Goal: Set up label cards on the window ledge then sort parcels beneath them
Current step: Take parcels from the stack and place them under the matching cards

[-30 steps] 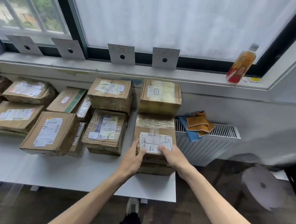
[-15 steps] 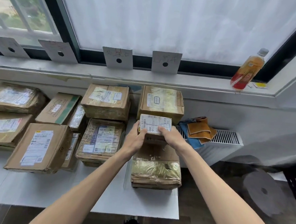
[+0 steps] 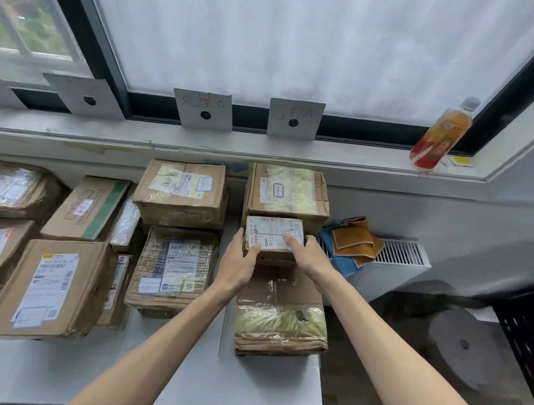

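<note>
A small parcel [image 3: 273,236] with a white shipping label on top is gripped from both sides, by my left hand [image 3: 242,259] and my right hand [image 3: 306,255]. It rests on the far end of a taped brown box [image 3: 281,314], against a larger box [image 3: 288,192] below the rightmost label card [image 3: 295,119]. Several grey label cards with a black dot lean on the window ledge [image 3: 341,158], including one [image 3: 204,109] above the middle column of boxes [image 3: 181,193].
More cardboard parcels [image 3: 51,288] cover the left of the white table [image 3: 246,387]. A bottle of orange drink [image 3: 441,135] stands on the ledge at the right. Folded cloths [image 3: 351,241] lie on a radiator [image 3: 401,251]. A black crate [image 3: 528,331] is at far right.
Both hands have carried the small parcel away from me, from the near end of the taped box to its far end, against the larger box.
</note>
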{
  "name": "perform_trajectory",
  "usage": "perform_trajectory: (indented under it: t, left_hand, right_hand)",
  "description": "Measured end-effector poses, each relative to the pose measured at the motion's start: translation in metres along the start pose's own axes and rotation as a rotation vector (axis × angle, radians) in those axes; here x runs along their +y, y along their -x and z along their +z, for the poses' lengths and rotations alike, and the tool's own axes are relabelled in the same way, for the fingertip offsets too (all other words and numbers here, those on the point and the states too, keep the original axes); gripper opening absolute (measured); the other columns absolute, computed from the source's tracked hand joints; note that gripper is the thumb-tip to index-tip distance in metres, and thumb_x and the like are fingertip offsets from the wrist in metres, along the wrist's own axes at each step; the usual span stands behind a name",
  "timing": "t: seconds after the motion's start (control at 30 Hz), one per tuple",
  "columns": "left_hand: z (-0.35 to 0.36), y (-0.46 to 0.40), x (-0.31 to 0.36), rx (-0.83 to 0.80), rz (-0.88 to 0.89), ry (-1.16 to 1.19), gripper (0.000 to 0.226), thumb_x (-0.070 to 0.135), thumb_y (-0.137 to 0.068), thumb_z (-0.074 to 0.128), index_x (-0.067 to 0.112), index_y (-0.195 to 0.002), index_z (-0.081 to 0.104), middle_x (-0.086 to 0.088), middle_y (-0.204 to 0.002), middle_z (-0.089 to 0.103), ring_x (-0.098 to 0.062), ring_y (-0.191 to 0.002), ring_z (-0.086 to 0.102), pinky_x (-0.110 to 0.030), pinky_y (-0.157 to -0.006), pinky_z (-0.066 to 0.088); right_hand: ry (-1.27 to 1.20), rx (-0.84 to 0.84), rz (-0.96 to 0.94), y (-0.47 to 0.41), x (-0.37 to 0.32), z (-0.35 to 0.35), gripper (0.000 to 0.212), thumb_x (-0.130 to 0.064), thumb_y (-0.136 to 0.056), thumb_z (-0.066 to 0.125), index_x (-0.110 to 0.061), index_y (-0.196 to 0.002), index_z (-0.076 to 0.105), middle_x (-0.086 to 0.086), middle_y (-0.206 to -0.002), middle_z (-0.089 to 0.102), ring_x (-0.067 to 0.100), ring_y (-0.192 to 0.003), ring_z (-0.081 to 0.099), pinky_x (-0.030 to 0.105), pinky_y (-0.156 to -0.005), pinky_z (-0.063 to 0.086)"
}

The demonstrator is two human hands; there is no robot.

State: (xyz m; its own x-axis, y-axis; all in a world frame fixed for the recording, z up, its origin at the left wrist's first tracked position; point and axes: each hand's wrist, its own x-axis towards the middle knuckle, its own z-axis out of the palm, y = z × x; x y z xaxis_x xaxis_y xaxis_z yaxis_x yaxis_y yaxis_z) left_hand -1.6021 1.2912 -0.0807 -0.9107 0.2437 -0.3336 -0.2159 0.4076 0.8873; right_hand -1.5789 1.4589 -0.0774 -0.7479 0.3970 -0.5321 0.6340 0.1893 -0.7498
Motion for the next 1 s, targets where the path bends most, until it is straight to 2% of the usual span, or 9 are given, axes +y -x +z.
perform_trajectory:
  t: [0.07,0.13,0.2,0.27,0.4,0.53,0.67,0.77,1.0]
  left_hand:
    - [0.000,0.010,0.001,0.029,-0.007,-0.002,0.062,0.033,-0.103,0.048,0.016,-0.157,0.021,-0.001,-0.160,0.030,-0.016,-0.146,0.029,-0.032,-0.118,0.022]
    - [0.000,0.022,0.002,0.049,0.001,-0.012,0.061,0.030,-0.103,0.049,0.015,-0.156,0.022,0.000,-0.159,0.031,-0.015,-0.145,0.030,-0.031,-0.119,0.022]
    - [0.002,0.038,0.001,0.062,0.041,-0.028,0.054,0.023,-0.103,0.049,0.014,-0.153,0.030,0.010,-0.146,0.038,-0.007,-0.132,0.036,-0.019,-0.106,0.025]
    - [0.003,0.055,-0.004,0.060,0.049,-0.050,0.053,0.021,-0.103,0.048,0.014,-0.152,0.031,0.014,-0.133,0.037,-0.002,-0.124,0.034,-0.016,-0.100,0.024]
    - [-0.005,0.098,-0.022,0.044,0.027,-0.126,0.066,0.034,-0.102,0.050,0.020,-0.158,0.017,0.002,-0.163,0.020,-0.015,-0.148,0.021,-0.037,-0.122,0.019]
    - [-0.021,0.136,-0.044,0.068,0.042,-0.230,0.067,0.031,-0.101,0.051,0.018,-0.158,0.018,0.000,-0.163,0.022,-0.015,-0.149,0.020,-0.036,-0.122,0.018]
    - [-0.046,0.169,-0.065,0.106,0.028,-0.283,0.067,0.028,-0.100,0.054,0.019,-0.157,0.021,0.001,-0.162,0.024,-0.014,-0.149,0.021,-0.029,-0.118,0.016]
    - [-0.071,0.191,-0.078,0.152,0.035,-0.297,0.066,0.028,-0.100,0.055,0.021,-0.157,0.021,0.002,-0.162,0.026,-0.016,-0.149,0.023,-0.036,-0.121,0.017]
    - [-0.150,0.242,-0.109,0.253,0.015,-0.281,0.067,0.031,-0.100,0.054,0.022,-0.157,0.021,0.001,-0.161,0.027,-0.016,-0.147,0.026,-0.030,-0.117,0.020]
  right_hand:
    - [0.029,0.002,-0.019,0.011,0.003,-0.007,0.067,-0.059,-0.092,0.058,-0.015,-0.141,0.044,-0.002,-0.134,0.059,0.019,-0.119,0.058,0.038,-0.100,0.047]
    - [0.044,-0.011,-0.041,0.021,0.006,-0.013,0.077,-0.064,-0.088,0.057,-0.015,-0.146,0.040,0.000,-0.140,0.057,0.020,-0.123,0.056,0.040,-0.103,0.046]
    - [0.064,-0.022,-0.049,0.034,0.012,-0.020,0.079,-0.065,-0.087,0.057,-0.015,-0.147,0.039,0.000,-0.142,0.055,0.018,-0.122,0.055,0.038,-0.103,0.045]
    - [0.087,-0.037,-0.053,0.048,0.022,-0.025,0.069,-0.054,-0.094,0.058,-0.013,-0.146,0.038,0.001,-0.143,0.053,0.019,-0.123,0.052,0.033,-0.099,0.042]
    - [0.142,-0.099,-0.070,0.074,0.048,-0.026,0.082,-0.051,-0.092,0.065,-0.013,-0.154,0.027,0.006,-0.155,0.041,0.026,-0.138,0.044,0.039,-0.111,0.039]
    - [0.192,-0.164,-0.098,0.102,0.061,-0.013,0.090,-0.047,-0.095,0.062,-0.008,-0.158,0.012,0.011,-0.162,0.027,0.029,-0.146,0.032,0.040,-0.114,0.031]
    - [0.263,-0.213,-0.144,0.130,0.064,0.007,0.082,-0.043,-0.096,0.061,-0.009,-0.156,0.018,0.010,-0.161,0.031,0.029,-0.146,0.032,0.038,-0.115,0.029]
    - [0.322,-0.263,-0.194,0.150,0.060,0.031,0.082,-0.045,-0.095,0.061,-0.008,-0.156,0.019,0.011,-0.161,0.030,0.028,-0.146,0.032,0.036,-0.115,0.029]
    - [0.448,-0.340,-0.300,0.205,0.030,0.109,0.078,-0.046,-0.093,0.063,-0.009,-0.152,0.028,0.008,-0.154,0.042,0.026,-0.139,0.043,0.027,-0.108,0.033]
